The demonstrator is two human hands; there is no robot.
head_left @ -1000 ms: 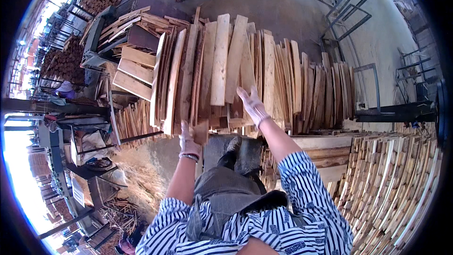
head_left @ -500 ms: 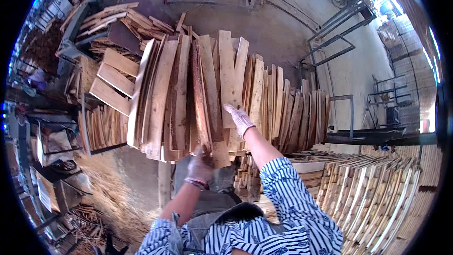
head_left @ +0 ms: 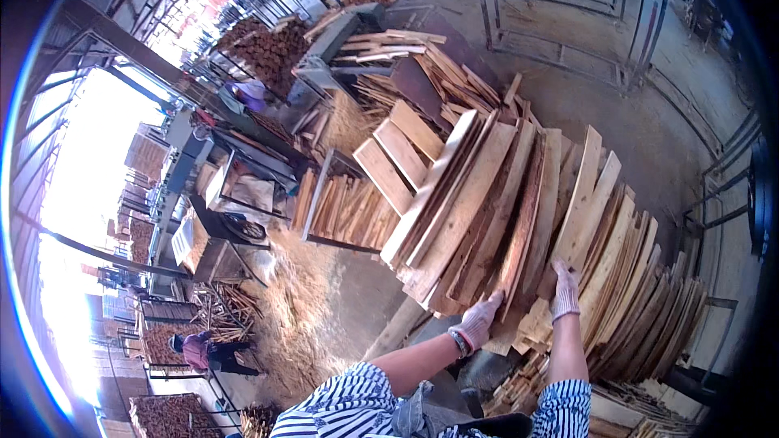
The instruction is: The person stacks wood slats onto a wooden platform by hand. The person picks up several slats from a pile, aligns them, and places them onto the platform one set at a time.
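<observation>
A row of long wooden boards leans together on edge in front of me, most of them pale and rough-sawn. My left hand (head_left: pixel 477 322), in a light knitted glove, is closed at the near end of a reddish, bark-edged board (head_left: pixel 522 245). Some of its fingers are hidden by the wood. To its right, my gloved right hand (head_left: pixel 565 288) grips the near end of a pale flat board (head_left: pixel 579 201), which lies on top of the row. Three short wide planks (head_left: pixel 400 154) lie slanted at the row's left end.
Scrap wood (head_left: pixel 462 73) is heaped beyond the row. A metal-framed rack (head_left: pixel 349 209) of wood pieces stands to the left, near sawdust (head_left: pixel 296 300) on the floor. At far left a person (head_left: pixel 207 353) bends over. Metal frames (head_left: pixel 560 53) stand at the back.
My view has swung left, so the boards appear farther right and tilted. My right hand has shifted to the near end of the pale board. My left hand stays by the bark-edged board.
</observation>
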